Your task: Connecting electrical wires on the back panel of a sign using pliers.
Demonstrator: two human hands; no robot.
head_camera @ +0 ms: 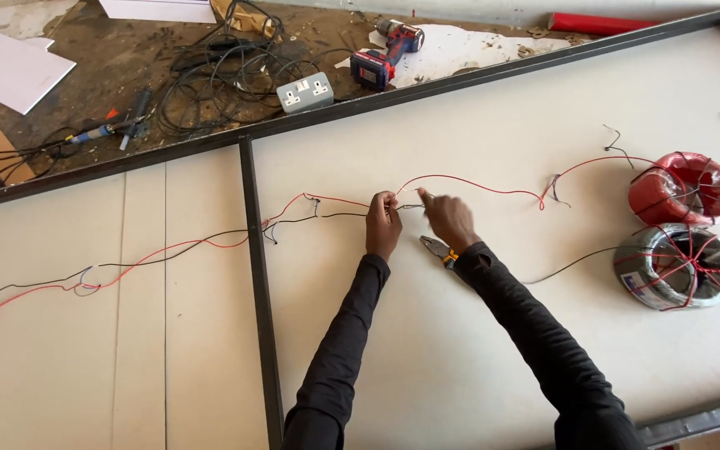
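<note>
The left hand (383, 223) is pinched shut on the red wire (468, 185) and the black wire (210, 243) where the 2 meet, near the middle of the white panel (477, 350); the right hand (447, 218) is just beside it, its fingertips (423, 197) nipping a thin strand of wire between the 2 hands; both hands are close together, both sleeves dark. A pair of pliers (437, 248) lies on the panel under the right wrist, touching or nearly touching the sleeve; I cannot tell which. The red wire runs right to a red wire coil (683, 188); a black lead runs from under the right arm to a grey wire coil (675, 267) just beside the red one; leftward both wires cross the dark metal frame bar (258, 292). Beyond the frame, on the dirty floor, sit a grey double socket (306, 92), a cordless drill (387, 54) and a tangle of black cables (218, 75).
</note>
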